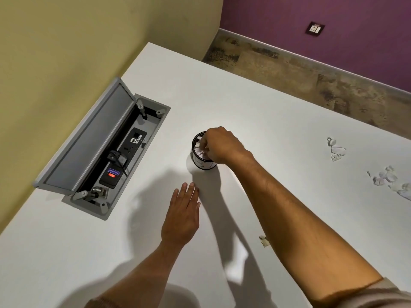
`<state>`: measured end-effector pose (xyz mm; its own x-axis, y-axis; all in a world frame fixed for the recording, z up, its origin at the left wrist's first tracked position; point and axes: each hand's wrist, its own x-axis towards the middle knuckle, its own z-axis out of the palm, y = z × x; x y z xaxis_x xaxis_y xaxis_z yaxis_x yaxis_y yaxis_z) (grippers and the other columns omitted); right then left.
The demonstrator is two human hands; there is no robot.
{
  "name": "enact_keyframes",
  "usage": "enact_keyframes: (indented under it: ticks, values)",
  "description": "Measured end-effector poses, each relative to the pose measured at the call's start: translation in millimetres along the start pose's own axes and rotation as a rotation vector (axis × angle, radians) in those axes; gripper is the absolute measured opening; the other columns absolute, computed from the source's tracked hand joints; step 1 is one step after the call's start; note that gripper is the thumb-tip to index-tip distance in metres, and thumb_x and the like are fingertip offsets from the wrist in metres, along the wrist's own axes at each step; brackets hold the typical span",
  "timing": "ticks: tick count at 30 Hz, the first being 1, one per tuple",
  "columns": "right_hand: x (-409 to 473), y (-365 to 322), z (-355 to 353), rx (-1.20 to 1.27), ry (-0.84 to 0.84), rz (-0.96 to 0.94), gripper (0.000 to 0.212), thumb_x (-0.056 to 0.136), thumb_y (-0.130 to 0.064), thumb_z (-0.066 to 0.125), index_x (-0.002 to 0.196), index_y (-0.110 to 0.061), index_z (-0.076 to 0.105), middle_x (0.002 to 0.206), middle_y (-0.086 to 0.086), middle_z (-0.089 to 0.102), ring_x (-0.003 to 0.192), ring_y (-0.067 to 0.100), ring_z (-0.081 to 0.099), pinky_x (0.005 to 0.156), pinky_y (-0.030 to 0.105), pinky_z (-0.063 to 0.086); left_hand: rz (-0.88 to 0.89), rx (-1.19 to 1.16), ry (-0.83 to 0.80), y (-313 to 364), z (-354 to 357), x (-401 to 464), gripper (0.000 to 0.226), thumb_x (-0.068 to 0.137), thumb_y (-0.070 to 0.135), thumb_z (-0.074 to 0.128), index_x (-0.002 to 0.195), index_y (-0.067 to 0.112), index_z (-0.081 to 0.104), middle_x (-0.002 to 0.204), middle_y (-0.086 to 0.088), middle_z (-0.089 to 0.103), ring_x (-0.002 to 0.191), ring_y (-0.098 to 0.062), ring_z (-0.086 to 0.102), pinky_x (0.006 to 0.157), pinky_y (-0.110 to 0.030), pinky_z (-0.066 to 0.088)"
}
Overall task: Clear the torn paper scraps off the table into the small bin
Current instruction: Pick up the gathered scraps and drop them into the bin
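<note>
Scraps [337, 150] on seemingly white table [278, 103]

The scene is viewed from a single head-worn wide-angle camera, aimed steeply down and forward over the white table [266, 112], at arm's reach.

Open cable box [124, 152] with a black charger [110, 175], purple wall's socket plate [314, 29].

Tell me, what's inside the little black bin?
Crumpled white paper scraps show inside the small bin. The right hand sits over the opening, fingers curled down at the scraps. It covers much of the inside, so how full the bin is cannot be seen.
</note>
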<state>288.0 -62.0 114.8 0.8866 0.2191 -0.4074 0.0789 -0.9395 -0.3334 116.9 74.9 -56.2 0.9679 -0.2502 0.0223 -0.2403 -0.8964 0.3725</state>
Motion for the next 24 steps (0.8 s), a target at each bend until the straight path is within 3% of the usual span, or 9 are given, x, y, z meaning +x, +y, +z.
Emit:
enact_keyframes:
  ticks: [6,10,14,20,24]
  values:
    - [2,-1,-1,0.019,-0.023,-0.015,0.007,0.082,-0.009,0.061,0.089,-0.010,0.064,0.104,0.013,0.060,0.090,0.032,0.059,0.075,0.037,0.053,0.009,0.008,0.006,1,-1,1,0.048,0.103,0.028,0.033,0.144,0.006,0.044,0.152,-0.010,0.041,0.146,-0.027,0.028,0.118,-0.047,0.025]
    - [10,-5,5,0.006,-0.079,-0.007,0.023,0.082,0.001,0.051,0.095,-0.006,0.068,0.110,0.016,0.058,0.092,0.035,0.060,0.079,0.040,0.055,0.017,0.014,0.012,1,-1,0,0.048,0.103,0.027,0.036,0.144,0.005,0.045,0.152,-0.011,0.041,0.146,-0.028,0.028,0.118,-0.047,0.026]
    - [16,-7,10,-0.049,-0.098,0.006,0.023,0.086,-0.001,0.051,0.106,-0.004,0.064,0.116,0.016,0.052,0.098,0.035,0.058,0.081,0.040,0.053,0.016,0.016,0.008,1,-2,1,0.048,0.101,0.025,0.040,0.144,0.006,0.044,0.152,-0.011,0.040,0.147,-0.027,0.027,0.117,-0.047,0.026]
    - [15,-6,13,-0.034,-0.086,0.012,0.022,0.087,-0.002,0.051,0.105,-0.004,0.065,0.118,0.016,0.053,0.091,0.032,0.055,0.081,0.039,0.052,0.021,0.017,0.003,-1,-1,1,0.048,0.101,0.025,0.040,0.145,0.006,0.043,0.153,-0.011,0.039,0.147,-0.027,0.026,0.119,-0.046,0.023]
    - [6,-3,11,0.028,-0.032,0.044,0.028,0.084,0.000,0.053,0.108,-0.008,0.066,0.119,0.015,0.052,0.097,0.034,0.056,0.086,0.041,0.053,0.021,0.012,0.023,-1,0,1,0.047,0.100,0.023,0.042,0.144,0.005,0.044,0.152,-0.012,0.040,0.147,-0.027,0.027,0.119,-0.047,0.023]
